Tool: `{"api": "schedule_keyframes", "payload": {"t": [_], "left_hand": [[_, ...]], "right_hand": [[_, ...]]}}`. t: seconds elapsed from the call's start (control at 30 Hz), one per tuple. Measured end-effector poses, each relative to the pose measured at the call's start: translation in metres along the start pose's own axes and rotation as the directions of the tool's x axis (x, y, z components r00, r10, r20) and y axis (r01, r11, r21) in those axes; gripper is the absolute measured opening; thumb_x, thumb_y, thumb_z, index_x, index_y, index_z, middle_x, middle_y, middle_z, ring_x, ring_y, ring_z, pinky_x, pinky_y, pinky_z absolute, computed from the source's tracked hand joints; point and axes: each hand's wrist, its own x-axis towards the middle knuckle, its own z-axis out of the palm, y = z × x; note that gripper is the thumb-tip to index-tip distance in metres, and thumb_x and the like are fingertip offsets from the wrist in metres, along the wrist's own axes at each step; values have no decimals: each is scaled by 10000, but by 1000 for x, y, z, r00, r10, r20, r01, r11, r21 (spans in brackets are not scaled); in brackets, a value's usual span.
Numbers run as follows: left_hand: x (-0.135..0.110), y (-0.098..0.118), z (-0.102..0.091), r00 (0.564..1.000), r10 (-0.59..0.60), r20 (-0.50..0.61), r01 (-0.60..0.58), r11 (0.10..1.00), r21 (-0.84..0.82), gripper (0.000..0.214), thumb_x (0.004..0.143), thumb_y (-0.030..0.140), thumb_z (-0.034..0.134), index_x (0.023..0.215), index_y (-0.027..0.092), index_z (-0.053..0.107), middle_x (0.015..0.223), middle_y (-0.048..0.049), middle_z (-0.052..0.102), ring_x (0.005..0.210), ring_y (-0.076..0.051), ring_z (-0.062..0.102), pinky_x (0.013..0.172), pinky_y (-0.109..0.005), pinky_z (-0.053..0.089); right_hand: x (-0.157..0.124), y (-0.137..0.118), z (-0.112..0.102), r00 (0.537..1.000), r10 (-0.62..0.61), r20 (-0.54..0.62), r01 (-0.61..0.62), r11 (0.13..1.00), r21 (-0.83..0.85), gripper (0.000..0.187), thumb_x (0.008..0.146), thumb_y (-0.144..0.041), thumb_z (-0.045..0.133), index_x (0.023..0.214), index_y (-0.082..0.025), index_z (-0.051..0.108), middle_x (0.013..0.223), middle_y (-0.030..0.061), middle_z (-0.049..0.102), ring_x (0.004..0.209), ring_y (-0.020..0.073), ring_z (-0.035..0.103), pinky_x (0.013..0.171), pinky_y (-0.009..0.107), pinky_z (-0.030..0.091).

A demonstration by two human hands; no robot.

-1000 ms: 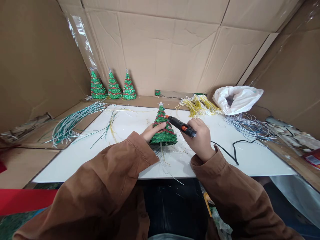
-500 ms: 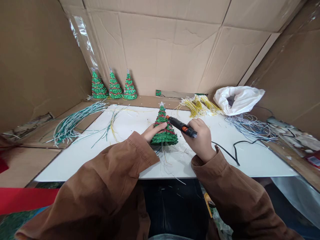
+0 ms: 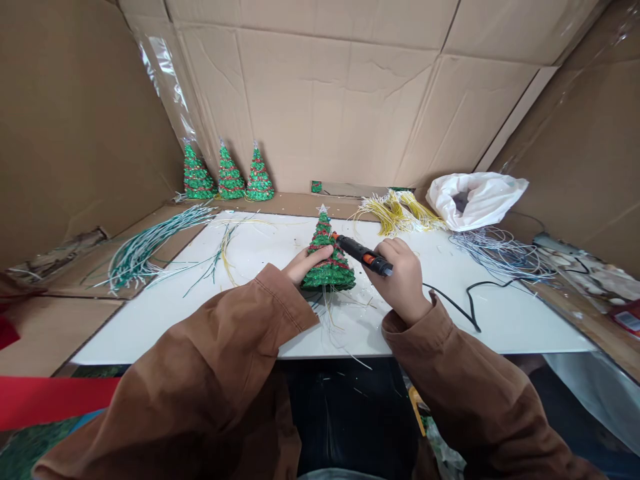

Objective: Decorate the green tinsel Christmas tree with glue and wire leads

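A small green glitter tree [image 3: 327, 261] with red trim and a silver star stands on the white board [image 3: 490, 313], thin wires trailing from its base toward me. My left hand [image 3: 306, 262] is wrapped round the tree's left side. In my right hand [image 3: 400, 279] I grip a black tool with an orange band [image 3: 361, 253], like a pen, with its tip touching the tree's right side. A black cord [image 3: 463, 303] runs from that hand across the board.
Three finished glitter trees [image 3: 229, 175] stand at the back left against the cardboard wall. Green-and-white wires [image 3: 145, 248] lie at left, yellow wires [image 3: 395, 210] behind, grey wires [image 3: 500, 253] and a white plastic bag [image 3: 475, 197] at right.
Almost nothing has changed; both hands stay on the tree and the tool, and the view has shifted only slightly.
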Motion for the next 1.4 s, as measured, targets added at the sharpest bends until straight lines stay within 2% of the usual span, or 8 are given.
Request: {"api": "schedule_keyframes", "payload": {"t": [0.37, 0.63, 0.77, 0.9, 1.0, 1.07, 1.2, 1.4], "left_hand": [[0, -1, 0, 1000, 12, -8, -12, 1000, -21, 368, 666, 394, 733, 892, 115, 653, 865, -116, 720, 796, -217, 681, 802, -348, 519], [0, 0, -2, 999, 18, 35, -19, 999, 27, 395, 674, 437, 720, 882, 108, 657, 841, -108, 716, 755, -201, 676, 796, -344, 513], [0, -1, -2, 999, 14, 39, -15, 1000, 27, 409, 668, 444, 722, 883, 102, 657, 820, -111, 715, 745, -202, 675, 791, -344, 513], [1, -1, -3, 1000, -9, 2, 9, 1000, 15, 413, 651, 452, 733, 879, 117, 659, 827, -101, 718, 736, -198, 674, 808, -351, 506], [1, -1, -4, 999, -24, -26, 24, 1000, 3, 405, 634, 442, 746, 868, 122, 664, 849, -109, 723, 739, -205, 674, 836, -359, 498], [1, 0, -4, 998, -46, -41, 45, 999, -18, 386, 652, 423, 735, 891, 127, 670, 867, -113, 725, 772, -215, 679, 867, -364, 489], [-2, 6, 1, 995, -82, -50, 72, 981, -180, 379, 752, 437, 632, 976, 132, 660, 898, -107, 724, 858, -227, 682, 914, -377, 475], [-8, 22, 5, 995, -45, -84, 9, 924, -383, 389, 843, 472, 485, 958, 140, 651, 870, -93, 722, 866, -228, 678, 903, -419, 478]], "right_hand": [[2, 2, 1, 998, 50, -25, -49, 998, 49, 167, 751, -209, 530, 635, -215, 410, 650, 21, 491, 666, 182, 418, 589, 290, 302], [21, 2, 2, 985, 168, -34, -154, 955, 253, 223, 685, -207, 580, 596, -209, 376, 605, -22, 435, 608, 142, 406, 584, 266, 311], [21, -2, -3, 975, 218, 49, -218, 880, 421, 150, 664, -213, 587, 611, -193, 448, 587, -37, 445, 572, 117, 410, 566, 251, 339], [5, 10, -13, 908, 413, 72, -393, 780, 487, 126, 672, -277, 603, 677, -158, 563, 593, -24, 514, 560, 114, 456, 560, 250, 386], [-12, 33, -20, 816, 575, 58, -563, 768, 306, 235, 687, -372, 604, 611, -154, 560, 522, -23, 491, 531, 122, 449, 518, 250, 359], [-23, 52, -21, 773, 610, 175, -634, 759, 148, 272, 701, -409, 581, 609, -154, 565, 500, -17, 484, 513, 133, 451, 498, 259, 338], [-39, 74, -16, 699, 620, 357, -639, 765, -77, 282, 723, -414, 548, 642, -147, 591, 595, 54, 598, 577, 189, 539, 523, 285, 363], [-47, 75, -9, 628, 637, 448, -645, 748, -159, 349, 767, -440, 516, 827, -118, 634, 691, 104, 634, 648, 225, 582, 571, 308, 402]]}}
